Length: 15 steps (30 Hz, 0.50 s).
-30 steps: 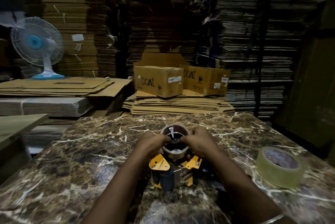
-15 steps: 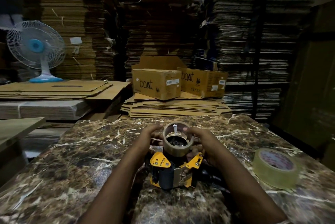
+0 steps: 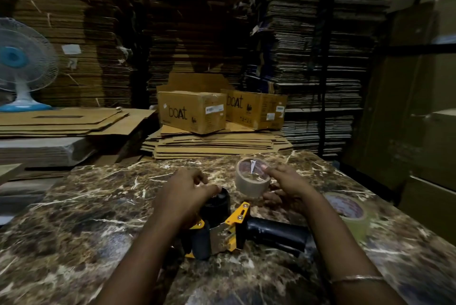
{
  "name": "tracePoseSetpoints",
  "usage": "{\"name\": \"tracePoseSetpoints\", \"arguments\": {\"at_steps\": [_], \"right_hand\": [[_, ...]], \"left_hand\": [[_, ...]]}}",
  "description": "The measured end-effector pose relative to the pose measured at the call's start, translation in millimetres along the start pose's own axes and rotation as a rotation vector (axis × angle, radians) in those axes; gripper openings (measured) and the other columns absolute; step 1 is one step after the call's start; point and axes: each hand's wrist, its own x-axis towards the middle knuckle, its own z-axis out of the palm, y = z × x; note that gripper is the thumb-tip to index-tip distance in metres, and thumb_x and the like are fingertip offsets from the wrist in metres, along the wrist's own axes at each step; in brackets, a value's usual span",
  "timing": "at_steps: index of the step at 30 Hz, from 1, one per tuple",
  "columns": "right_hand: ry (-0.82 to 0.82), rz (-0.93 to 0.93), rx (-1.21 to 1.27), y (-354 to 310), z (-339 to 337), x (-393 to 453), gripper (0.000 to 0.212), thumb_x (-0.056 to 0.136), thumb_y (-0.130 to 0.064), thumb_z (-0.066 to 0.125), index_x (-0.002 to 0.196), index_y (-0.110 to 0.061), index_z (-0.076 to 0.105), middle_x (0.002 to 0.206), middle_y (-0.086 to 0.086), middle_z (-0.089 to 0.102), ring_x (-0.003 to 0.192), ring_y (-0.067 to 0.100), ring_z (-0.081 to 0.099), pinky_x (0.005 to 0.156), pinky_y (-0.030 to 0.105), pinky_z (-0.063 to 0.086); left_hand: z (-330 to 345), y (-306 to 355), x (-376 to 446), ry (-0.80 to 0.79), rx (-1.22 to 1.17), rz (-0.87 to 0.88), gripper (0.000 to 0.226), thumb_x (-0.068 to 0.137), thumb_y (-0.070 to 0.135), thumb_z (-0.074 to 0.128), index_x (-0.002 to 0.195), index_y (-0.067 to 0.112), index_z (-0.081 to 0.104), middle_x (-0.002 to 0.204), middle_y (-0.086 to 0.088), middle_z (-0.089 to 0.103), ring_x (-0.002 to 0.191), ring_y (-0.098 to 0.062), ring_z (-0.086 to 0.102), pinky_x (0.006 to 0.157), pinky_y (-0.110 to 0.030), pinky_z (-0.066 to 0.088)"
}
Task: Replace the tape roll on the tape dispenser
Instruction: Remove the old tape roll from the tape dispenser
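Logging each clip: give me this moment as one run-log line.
phase: old roll off hub | right hand: holds old tape roll | left hand: on tape dispenser | new tape roll: on table, untouched

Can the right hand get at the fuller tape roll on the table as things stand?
Probably not yet: the right hand grips the used roll. The fuller roll lies unobstructed beside that forearm.
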Motion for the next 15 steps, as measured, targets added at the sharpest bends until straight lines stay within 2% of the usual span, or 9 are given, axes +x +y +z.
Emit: {"name": "tracePoseSetpoints", "arguments": {"at_steps": [1, 3, 6, 9, 12, 14, 15], "right_hand": [[0.023, 0.014, 0.001, 6, 0, 4, 0.022, 0.096, -0.023, 0.067, 0.109, -0.005, 0.064, 0.131, 0.023, 0.057, 0.097, 0.030, 0.062, 0.044, 0.027, 0.057], [0.060, 0.032, -0.001, 15, 1, 11, 0.029, 0.093, -0.025, 0.070, 0.110, -0.002, 0.063, 0.121, 0.023, 0.062, 0.089, 0.027, 0.063, 0.043, 0.025, 0.055], [0.082, 0.060, -0.032, 20, 0, 15, 0.039, 0.092, -0.029, 0.070, 0.113, 0.002, 0.061, 0.098, 0.019, 0.063, 0.077, 0.026, 0.065, 0.049, 0.027, 0.059], [0.094, 0.065, -0.051, 26, -2, 22, 0.036, 0.093, -0.030, 0.069, 0.111, 0.000, 0.061, 0.100, 0.021, 0.065, 0.081, 0.028, 0.067, 0.054, 0.030, 0.059], [0.107, 0.047, -0.129, 31, -2, 23, 0.019, 0.098, -0.025, 0.063, 0.102, -0.007, 0.061, 0.089, 0.018, 0.062, 0.068, 0.025, 0.061, 0.057, 0.035, 0.056], [0.106, -0.018, -0.190, 33, -3, 22, 0.017, 0.096, -0.025, 0.066, 0.107, -0.013, 0.062, 0.085, 0.016, 0.064, 0.064, 0.023, 0.059, 0.058, 0.036, 0.055], [0.111, -0.073, -0.250, 34, -4, 24, 0.022, 0.094, -0.027, 0.068, 0.113, -0.018, 0.062, 0.090, 0.016, 0.067, 0.064, 0.023, 0.061, 0.057, 0.035, 0.056]], "left_hand": [[-1, 5, -2, -0.016, 0.003, 0.114, 0.037, 0.068, 0.058, 0.071, 0.092, 0.031, 0.068, 0.099, 0.014, 0.064, 0.092, -0.011, 0.062, 0.078, -0.031, 0.050], [-2, 17, -9, -0.165, -0.065, 0.307, 0.038, 0.070, 0.055, 0.074, 0.100, 0.032, 0.070, 0.102, 0.016, 0.063, 0.094, -0.004, 0.061, 0.078, -0.027, 0.050], [4, 29, -17, -0.372, 0.136, 0.471, 0.058, 0.068, 0.064, 0.071, 0.119, 0.037, 0.064, 0.112, 0.016, 0.059, 0.100, -0.006, 0.058, 0.087, -0.031, 0.051], [12, 30, -21, -0.470, 0.292, 0.528, 0.066, 0.070, 0.061, 0.072, 0.131, 0.044, 0.054, 0.124, 0.019, 0.046, 0.111, -0.007, 0.050, 0.095, -0.033, 0.046], [15, 29, -21, -0.520, 0.273, 0.536, 0.056, 0.075, 0.049, 0.075, 0.127, 0.047, 0.057, 0.123, 0.018, 0.039, 0.113, -0.008, 0.049, 0.095, -0.035, 0.048], [14, 30, -21, -0.542, 0.264, 0.541, 0.050, 0.077, 0.044, 0.076, 0.124, 0.047, 0.059, 0.123, 0.017, 0.037, 0.113, -0.010, 0.050, 0.094, -0.037, 0.049], [14, 31, -20, -0.547, 0.268, 0.542, 0.049, 0.078, 0.042, 0.076, 0.124, 0.047, 0.060, 0.124, 0.016, 0.036, 0.113, -0.011, 0.050, 0.094, -0.037, 0.048]]}}
